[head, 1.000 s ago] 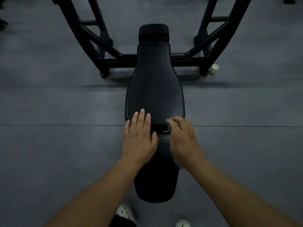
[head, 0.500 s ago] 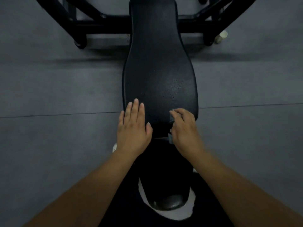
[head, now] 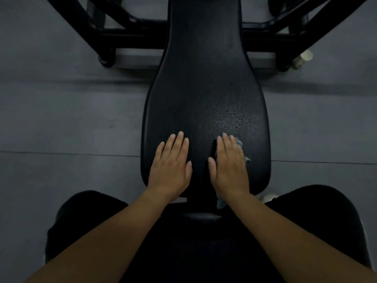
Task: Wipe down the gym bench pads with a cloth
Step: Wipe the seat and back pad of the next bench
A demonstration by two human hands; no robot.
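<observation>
The black back pad (head: 204, 82) of the gym bench runs away from me, with small droplets on its right half. My left hand (head: 171, 166) lies flat on the pad's near left part, fingers straight. My right hand (head: 229, 166) lies flat on the near right part and presses a bluish cloth (head: 239, 143) against the pad. Only bits of the cloth show beside the fingers and under the wrist. The seat pad (head: 202, 216) is mostly hidden by my arms and dark-clad legs.
The black steel rack frame (head: 114, 31) stands behind the bench on both sides. A small white cup (head: 305, 56) sits on the grey floor by the right upright. A light shoe (head: 269, 197) shows beside my right leg.
The view has closed in on the bench. Both hands moved from the gap between the pads up onto the back pad. My right hand flattened out over the cloth.
</observation>
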